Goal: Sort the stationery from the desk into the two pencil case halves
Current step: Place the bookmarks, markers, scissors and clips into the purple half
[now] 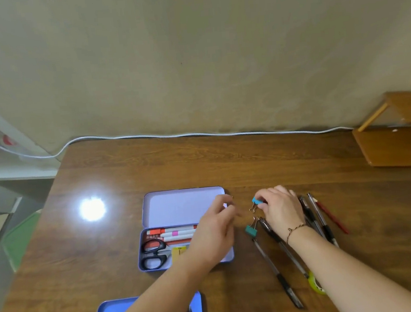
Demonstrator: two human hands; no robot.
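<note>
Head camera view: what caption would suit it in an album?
Right hand pinches a blue binder clip beside an open pencil tin.

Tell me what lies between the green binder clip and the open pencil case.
Head view: only bare wooden desk between the green binder clip and the open pencil case; the left hand hovers over the case.

An open lilac pencil case [154,210] lies under the left hand [212,237], holding markers [174,233] and black scissors [153,253]; a blue binder clip [256,200] sits pinched in the right hand [282,210], a teal binder clip [251,230] just below it, pens [279,246] beneath its wrist
</note>
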